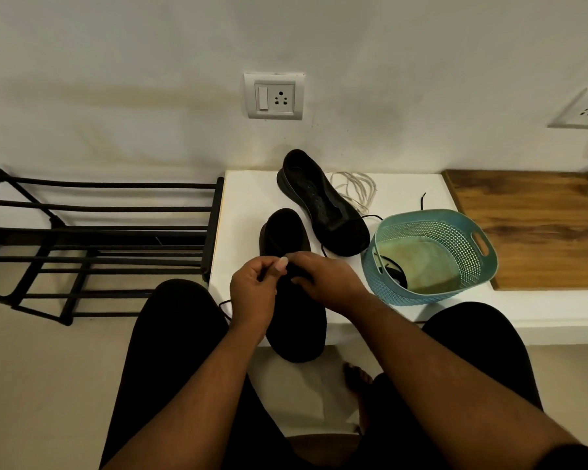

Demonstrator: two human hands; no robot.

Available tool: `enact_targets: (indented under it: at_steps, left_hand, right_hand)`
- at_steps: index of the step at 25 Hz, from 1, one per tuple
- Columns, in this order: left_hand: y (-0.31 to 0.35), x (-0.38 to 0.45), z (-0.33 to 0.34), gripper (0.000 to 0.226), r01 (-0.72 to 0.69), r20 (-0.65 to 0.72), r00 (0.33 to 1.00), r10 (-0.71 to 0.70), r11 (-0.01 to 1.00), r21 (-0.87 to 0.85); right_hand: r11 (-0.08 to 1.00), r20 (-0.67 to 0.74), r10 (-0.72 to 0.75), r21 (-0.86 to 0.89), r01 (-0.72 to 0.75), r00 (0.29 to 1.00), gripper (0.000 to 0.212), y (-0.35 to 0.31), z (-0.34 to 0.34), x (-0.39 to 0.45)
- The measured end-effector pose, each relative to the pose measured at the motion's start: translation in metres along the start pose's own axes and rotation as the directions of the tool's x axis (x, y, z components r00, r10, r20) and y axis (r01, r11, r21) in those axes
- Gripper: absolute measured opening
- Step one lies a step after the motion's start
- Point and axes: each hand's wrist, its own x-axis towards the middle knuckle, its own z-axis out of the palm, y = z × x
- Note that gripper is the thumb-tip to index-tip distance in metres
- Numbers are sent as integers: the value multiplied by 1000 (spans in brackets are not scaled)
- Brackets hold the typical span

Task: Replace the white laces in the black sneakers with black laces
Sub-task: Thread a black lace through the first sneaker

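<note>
A black sneaker (294, 320) lies on the white table's near edge, its toe hanging over toward me. My left hand (253, 291) pinches a black lace (225, 305) above the sneaker's eyelets. My right hand (323, 281) holds the sneaker's upper, fingers curled on it, and touches the left hand. A second black sneaker (323, 205) with bare eyelets lies farther back. Behind it is a bundle of white laces (355, 189). Another black lace (392, 271) sits in a teal basket (431, 256).
A black metal shoe rack (95, 245) stands left of the white table (245, 205). A wooden board (537, 228) covers the table's right part. Wall sockets (274, 96) are behind. My knees flank the table's front edge.
</note>
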Motion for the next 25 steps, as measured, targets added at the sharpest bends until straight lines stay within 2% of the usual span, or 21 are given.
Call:
enact_targets:
  at_steps: [1, 2, 4, 7, 10, 12, 14, 16, 18, 19, 23, 25]
  left_hand:
    - [1, -2, 6, 5, -90, 47, 995, 87, 994, 65]
    - [-2, -3, 12, 6, -188, 90, 980, 178, 975, 118]
    - [-10, 0, 20, 12, -337, 179, 935, 306, 924, 183]
    - [-17, 10, 22, 25, -411, 367, 881, 299, 867, 280]
    - [-16, 14, 18, 20, -525, 409, 848, 336, 641, 561]
    - [-15, 17, 12, 17, -488, 367, 873, 321, 568, 663]
    - [-15, 17, 7, 16, -431, 338, 902, 267, 550, 715]
    - [-17, 15, 5, 15, -426, 344, 905, 251, 535, 730]
    - [-18, 15, 5, 16, -416, 348, 909, 228, 526, 741]
    - [-20, 14, 6, 16, -406, 343, 914, 218, 530, 745]
    - [-27, 13, 8, 25, -359, 303, 932, 197, 608, 708]
    - [-27, 13, 10, 28, -276, 250, 958, 142, 702, 656]
  right_hand:
    - [992, 68, -15, -126, 24, 998, 33, 0, -1, 3]
    - [984, 75, -1, -176, 14, 997, 29, -2, -2, 6]
    - [982, 32, 40, -183, -33, 999, 28, -2, -2, 6]
    - [971, 51, 103, -221, -89, 993, 34, 5, 2, 4]
    - [963, 66, 179, -217, -161, 982, 32, 6, 8, 3]
    - [953, 52, 226, -219, -209, 973, 30, 6, 14, 3]
    - [934, 24, 320, -173, -311, 947, 32, 7, 20, 2]
    - [915, 7, 390, -120, -386, 921, 30, 5, 23, 3]
    - [922, -8, 380, -74, -379, 925, 24, 3, 24, 5]
    - [930, -12, 364, -49, -364, 931, 29, 2, 23, 6]
    - [935, -11, 354, -32, -354, 935, 55, 4, 16, 12]
    - [927, 16, 364, -101, -361, 931, 59, 4, 14, 16]
